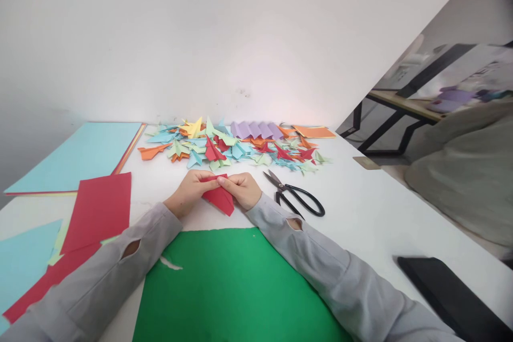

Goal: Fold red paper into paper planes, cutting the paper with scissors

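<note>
Between my two hands is a folded piece of red paper (pixel 223 202), held just above the white table beyond the green sheet. My left hand (pixel 194 188) grips its left side, with the thumb along the top edge. My right hand (pixel 244 188) pinches the right side, and the two thumbs nearly meet at the upper fold. The lower end of the paper narrows toward a blunt tip. Most of my fingers are hidden behind the paper. Right of my right hand lie black-handled scissors (pixel 294 192), their blades apart.
Folded paper planes (pixel 214 150) in several colours are heaped along the wall, with a purple pleated paper (pixel 256 130). A green sheet (pixel 236 283) lies under my forearms. Red paper (pixel 100 208) and a light blue stack (pixel 80 155) lie left. A black object (pixel 452 294) and a seated person (pixel 465 171) are right.
</note>
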Tool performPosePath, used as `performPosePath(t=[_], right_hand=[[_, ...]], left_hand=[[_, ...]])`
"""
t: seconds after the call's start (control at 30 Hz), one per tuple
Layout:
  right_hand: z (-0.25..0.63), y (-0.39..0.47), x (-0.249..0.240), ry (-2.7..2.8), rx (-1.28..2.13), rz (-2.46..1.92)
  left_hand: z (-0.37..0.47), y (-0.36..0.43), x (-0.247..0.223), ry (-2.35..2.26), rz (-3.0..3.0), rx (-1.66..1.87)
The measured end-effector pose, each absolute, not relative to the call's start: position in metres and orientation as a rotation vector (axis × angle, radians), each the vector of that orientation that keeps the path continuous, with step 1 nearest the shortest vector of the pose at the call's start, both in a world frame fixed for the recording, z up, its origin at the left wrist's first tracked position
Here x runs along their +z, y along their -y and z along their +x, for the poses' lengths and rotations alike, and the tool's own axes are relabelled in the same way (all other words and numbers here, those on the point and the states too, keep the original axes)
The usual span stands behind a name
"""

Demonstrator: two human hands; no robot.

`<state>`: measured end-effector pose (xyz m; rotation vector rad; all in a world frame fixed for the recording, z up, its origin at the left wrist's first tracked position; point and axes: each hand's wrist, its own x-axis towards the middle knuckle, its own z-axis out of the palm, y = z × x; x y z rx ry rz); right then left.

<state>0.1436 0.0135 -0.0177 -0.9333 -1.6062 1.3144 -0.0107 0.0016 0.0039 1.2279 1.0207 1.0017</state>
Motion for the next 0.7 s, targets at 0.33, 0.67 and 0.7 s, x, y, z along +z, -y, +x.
performPosePath(t=[0.33,0.67,0.7], right_hand=[[0.1443,-0.0146,-0.0145,1.570,1.312,-0.952],[0.1448,-0.0188,-0.0197,1.478,1.361,-0.935],[0.1450,-0.0186,-0.0192,1.468,1.361,-0.938]], left_hand=[[-0.0081,0.0015,0.0073,-1.020,1.352,0.816],[-0.0090,-0.0054,0.0020,-0.975,1.029,1.120],[-0.0087,-0.0054,0.0028,-0.973,0.999,1.136]])
